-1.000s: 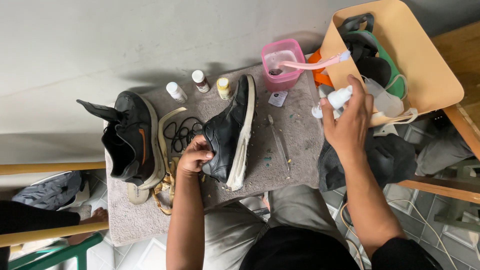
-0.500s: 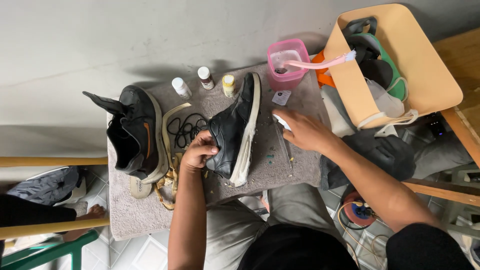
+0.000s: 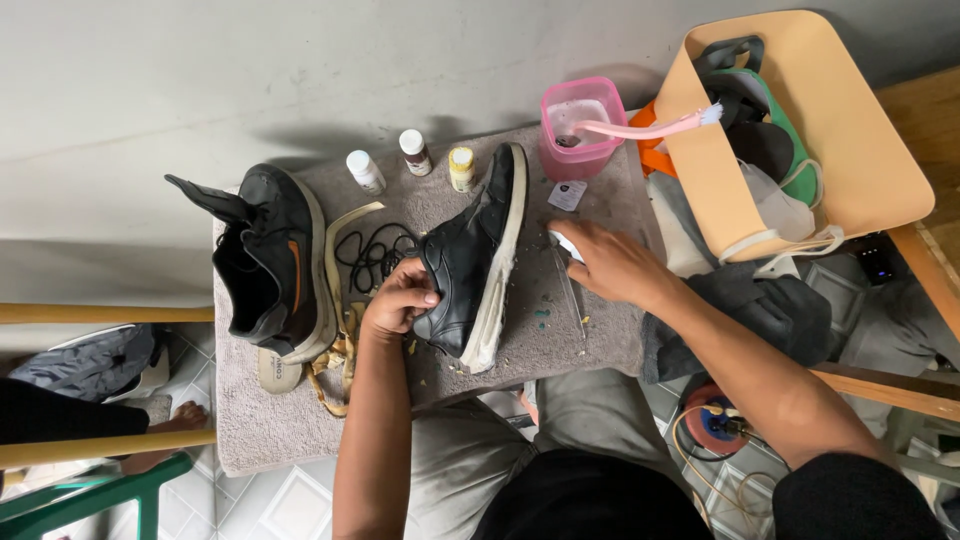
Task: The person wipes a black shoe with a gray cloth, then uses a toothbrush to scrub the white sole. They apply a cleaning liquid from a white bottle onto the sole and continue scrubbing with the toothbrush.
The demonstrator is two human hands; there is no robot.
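My left hand (image 3: 400, 298) grips the collar of a black shoe (image 3: 470, 255) with a white sole, tipped on its side on a grey towel (image 3: 260, 420). My right hand (image 3: 610, 262) rests low on the towel just right of the sole. Its fingers are closed over a small white bottle (image 3: 562, 243), of which only the tip shows. A thin metal tool (image 3: 572, 295) lies on the towel beside that hand.
A second black shoe (image 3: 270, 260) stands at the left with loose black laces (image 3: 375, 255) beside it. Three small bottles (image 3: 415, 152) line the far edge. A pink cup (image 3: 582, 125) holds a pink brush (image 3: 650, 127). A tan bag (image 3: 860, 150) is at the right.
My right hand came down from beside the tan bag, carrying the white bottle, to the towel beside the shoe's sole. My left hand has stayed on the shoe.
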